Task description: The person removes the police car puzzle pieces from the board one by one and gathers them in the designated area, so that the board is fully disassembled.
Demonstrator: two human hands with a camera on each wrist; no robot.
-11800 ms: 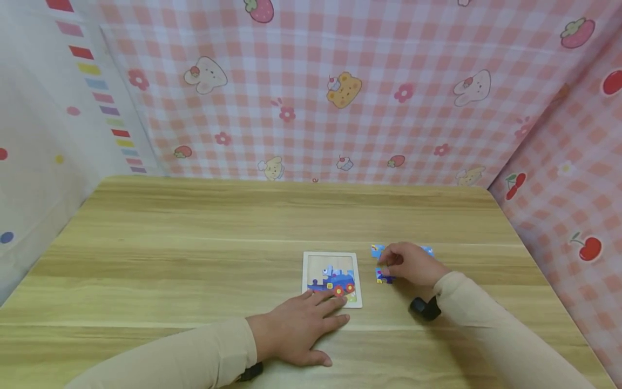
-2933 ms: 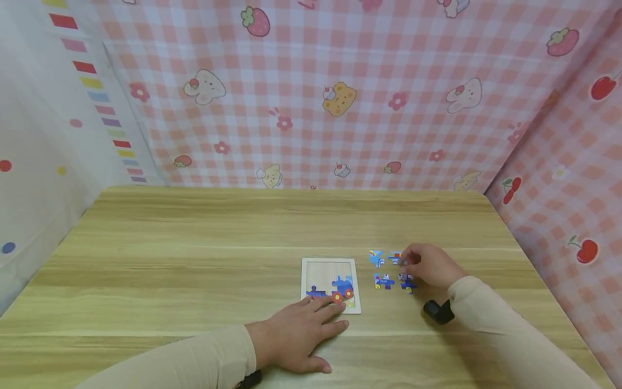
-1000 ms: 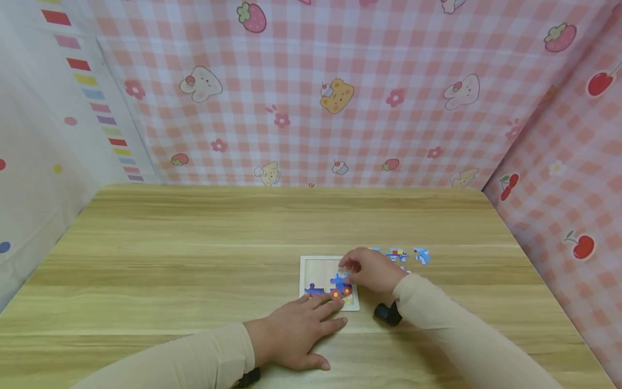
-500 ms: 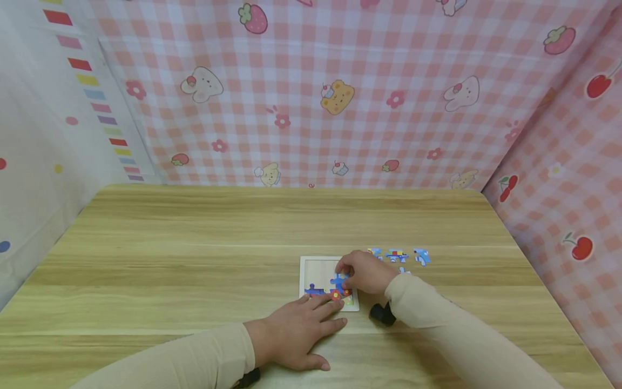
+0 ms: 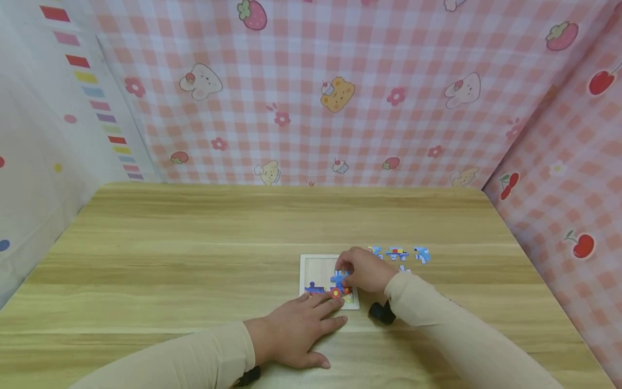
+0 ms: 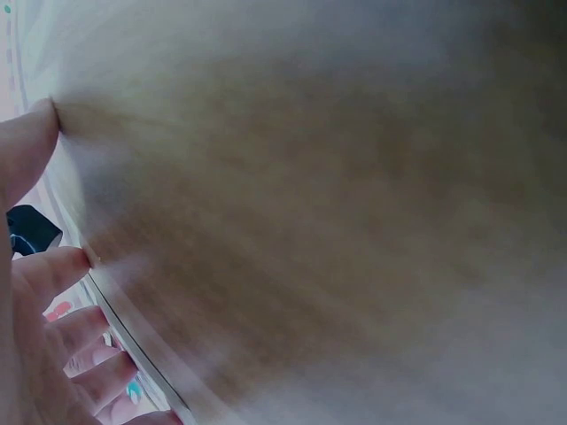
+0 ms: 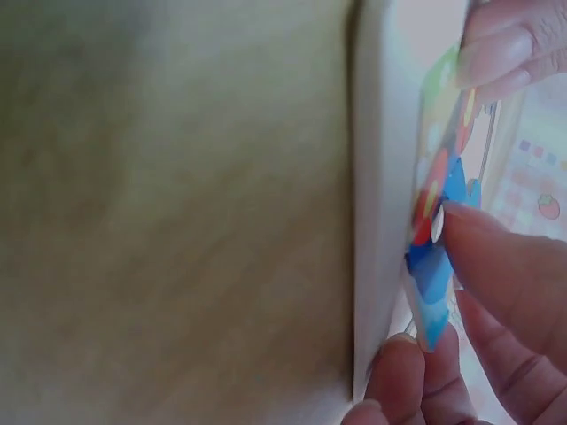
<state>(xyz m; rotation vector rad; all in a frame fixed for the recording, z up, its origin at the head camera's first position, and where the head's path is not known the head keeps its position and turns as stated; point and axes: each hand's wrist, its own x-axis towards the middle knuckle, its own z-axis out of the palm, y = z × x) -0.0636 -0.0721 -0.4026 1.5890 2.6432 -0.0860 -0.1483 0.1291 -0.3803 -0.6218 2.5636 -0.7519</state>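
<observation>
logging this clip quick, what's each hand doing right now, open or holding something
Left hand: open, resting across the near edge of the puzzle frame.
Right hand: closed, pinching a blue puzzle piece.

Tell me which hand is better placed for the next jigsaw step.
Probably the right hand: it pinches a blue jigsaw piece, and the loose pieces lie nearer it. The left hand rests on the puzzle frame.

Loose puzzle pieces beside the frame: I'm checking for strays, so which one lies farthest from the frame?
The light-blue puzzle piece at the right end of the back row; the other visible loose pieces lie nearer the frame.
</observation>
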